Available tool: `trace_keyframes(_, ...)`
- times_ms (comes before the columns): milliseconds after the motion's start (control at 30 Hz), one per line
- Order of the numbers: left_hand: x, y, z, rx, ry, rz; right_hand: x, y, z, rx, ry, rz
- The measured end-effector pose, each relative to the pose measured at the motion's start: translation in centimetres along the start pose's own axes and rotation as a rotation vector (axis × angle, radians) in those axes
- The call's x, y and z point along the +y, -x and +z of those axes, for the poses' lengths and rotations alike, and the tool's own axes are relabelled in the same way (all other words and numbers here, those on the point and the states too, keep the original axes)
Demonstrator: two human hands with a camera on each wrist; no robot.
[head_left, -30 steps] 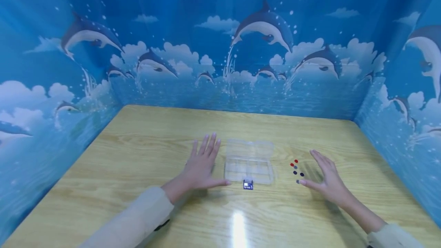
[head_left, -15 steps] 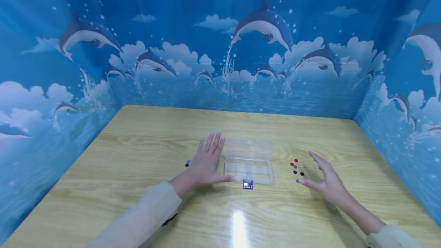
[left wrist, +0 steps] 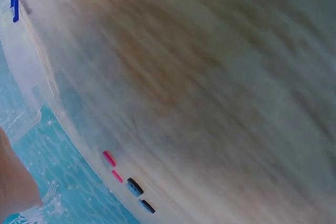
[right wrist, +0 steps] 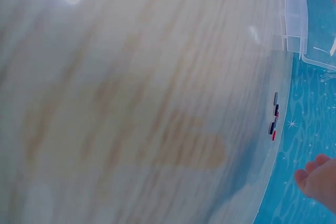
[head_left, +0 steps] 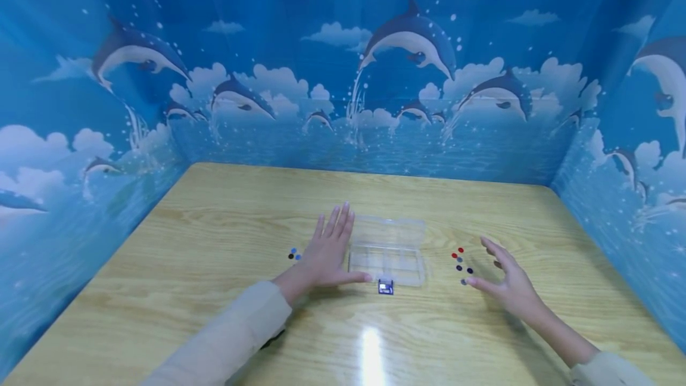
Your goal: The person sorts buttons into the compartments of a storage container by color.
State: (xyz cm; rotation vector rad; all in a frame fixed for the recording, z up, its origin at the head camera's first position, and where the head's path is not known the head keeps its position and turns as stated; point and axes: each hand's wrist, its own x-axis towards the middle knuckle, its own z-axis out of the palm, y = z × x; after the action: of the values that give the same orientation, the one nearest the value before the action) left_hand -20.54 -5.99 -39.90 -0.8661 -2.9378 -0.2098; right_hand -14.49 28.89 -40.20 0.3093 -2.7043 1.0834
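A clear plastic compartment box (head_left: 424, 276) lies with its lid (head_left: 388, 231) folded back and a blue-and-white piece (head_left: 385, 286) at its front edge. My left hand (head_left: 326, 260), fingers spread, is over the table at the box's left side, its thumb near the front edge. Just left of that hand are small button-like discs, including a black disc (head_left: 291, 256) and a blue disc (head_left: 293, 250). My right hand (head_left: 511, 288) is loosely curved with nothing in it. Its thumb tip is beside a greyish disc (head_left: 463, 282); contact cannot be told. Red discs (head_left: 460, 250) and dark discs (head_left: 470, 270) lie nearby.
The wood-grain table (head_left: 230, 207) carries a bright light reflection at its front. A blue dolphin-print curtain (head_left: 300, 130) encloses the back and both sides. In the left wrist view, pink discs (left wrist: 109, 158) lie near black and blue ones.
My left hand has shifted right toward the box, uncovering black and blue discs on its left. The right hand has stayed almost still, its fingers bending slightly.
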Motion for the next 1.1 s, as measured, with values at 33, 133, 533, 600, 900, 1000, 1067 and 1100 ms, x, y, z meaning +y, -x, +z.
trace_keyframes(33, 0.1, 0.0, 0.0, 0.002, 0.001, -0.002, 0.0, 0.0, 0.0, 0.003, -0.002, -0.004)
trace_keyframes(133, 0.2, -0.1, 0.1, 0.005, 0.012, -0.006, 0.2, 0.1, 0.1, 0.012, -0.001, -0.019)
trace_keyframes(533, 0.1, -0.6, 0.6, -0.010, 0.025, -0.019, 0.7, 0.3, 0.3, 0.014, 0.023, -0.024)
trace_keyframes(600, 0.2, -0.6, 0.6, -0.020, 0.036, -0.025, 0.8, 0.4, 0.3, 0.015, 0.021, -0.023)
trace_keyframes(900, 0.3, -0.7, 0.8, -0.009, 0.052, -0.024, 1.3, 0.5, 0.7, -0.015, -0.033, 0.030)
trace_keyframes(1000, 0.3, -0.8, 0.8, -0.007, 0.048, -0.019, 1.4, 0.5, 0.7, -0.035, -0.057, 0.058)
trace_keyframes(1067, 0.3, -0.9, 0.8, -0.018, 0.034, -0.021, 1.4, 0.5, 0.7, -0.046, -0.065, 0.064)
trace_keyframes(1100, 0.3, -0.9, 0.8, -0.016, 0.033, -0.019, 1.5, 0.5, 0.7, -0.048, -0.068, 0.065)
